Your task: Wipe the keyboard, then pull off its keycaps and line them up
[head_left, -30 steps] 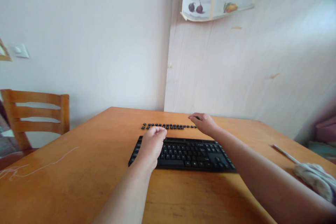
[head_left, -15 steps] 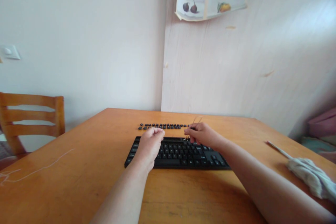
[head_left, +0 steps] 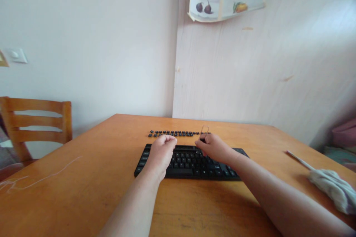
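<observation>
A black keyboard (head_left: pixel 178 172) lies on the wooden table in front of me, with a stretch of its upper rows bare of keycaps. Over its upper right part, my right hand (head_left: pixel 214 148) is closed on a wire keycap puller (head_left: pixel 205 129); thin wire loops rise above my fingers and a dark piece shows between them. My left hand (head_left: pixel 161 157) hovers above the keyboard's left part, thumb and fingers pinched together. Whatever it may hold is hidden. Behind the keyboard, loose black keycaps (head_left: pixel 176 134) lie in two rows.
On the right of the wooden table (head_left: pixel 194 207) lie a thin stick (head_left: pixel 299 159) and a crumpled grey cloth (head_left: pixel 332 187). Pale thread (head_left: pixel 55 174) trails over the left side. A wooden chair (head_left: pixel 39 120) stands at the left, and a wall closes off the far side.
My right hand has turned the keycap puller, whose wires now stand more upright. My left hand keeps its pinch in nearly the same place. The whole view has shifted slightly.
</observation>
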`<action>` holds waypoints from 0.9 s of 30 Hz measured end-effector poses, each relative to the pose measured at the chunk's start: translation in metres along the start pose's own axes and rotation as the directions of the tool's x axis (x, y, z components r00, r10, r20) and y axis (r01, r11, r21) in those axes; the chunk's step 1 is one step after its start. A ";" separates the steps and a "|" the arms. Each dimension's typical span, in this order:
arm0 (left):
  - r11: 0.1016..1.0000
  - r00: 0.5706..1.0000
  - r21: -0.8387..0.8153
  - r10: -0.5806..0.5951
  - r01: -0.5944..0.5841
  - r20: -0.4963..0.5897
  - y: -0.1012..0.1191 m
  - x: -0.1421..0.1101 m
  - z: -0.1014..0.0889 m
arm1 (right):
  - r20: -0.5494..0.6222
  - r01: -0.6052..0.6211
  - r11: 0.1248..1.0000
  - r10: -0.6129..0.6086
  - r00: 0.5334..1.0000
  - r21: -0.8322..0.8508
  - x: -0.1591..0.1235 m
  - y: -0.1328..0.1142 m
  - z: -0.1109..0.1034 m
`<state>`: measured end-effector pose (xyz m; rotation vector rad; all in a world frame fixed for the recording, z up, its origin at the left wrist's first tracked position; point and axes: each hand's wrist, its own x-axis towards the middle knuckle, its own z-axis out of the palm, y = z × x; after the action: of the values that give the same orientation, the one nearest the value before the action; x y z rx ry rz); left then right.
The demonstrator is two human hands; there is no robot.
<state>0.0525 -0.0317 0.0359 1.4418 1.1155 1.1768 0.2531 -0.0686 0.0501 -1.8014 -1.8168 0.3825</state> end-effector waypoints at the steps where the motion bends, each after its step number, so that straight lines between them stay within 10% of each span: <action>1: 1.000 1.000 -0.002 -0.003 0.003 -0.002 0.001 -0.001 0.000 | -0.007 0.008 1.000 -0.008 1.000 -0.011 0.000 0.000 0.002; 21: 0.999 1.000 0.033 0.021 -0.021 0.021 0.000 -0.002 0.001 | -0.149 -0.166 0.918 0.232 0.961 0.359 0.005 0.018 0.021; 27: 0.998 0.999 0.054 0.033 -0.035 0.037 -0.001 -0.002 0.002 | -0.108 -0.224 0.774 0.352 0.930 0.592 0.009 0.021 0.013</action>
<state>0.0540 -0.0338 0.0342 1.5237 1.1100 1.1478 0.2635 -0.0563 0.0296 -1.6009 -1.1025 0.7370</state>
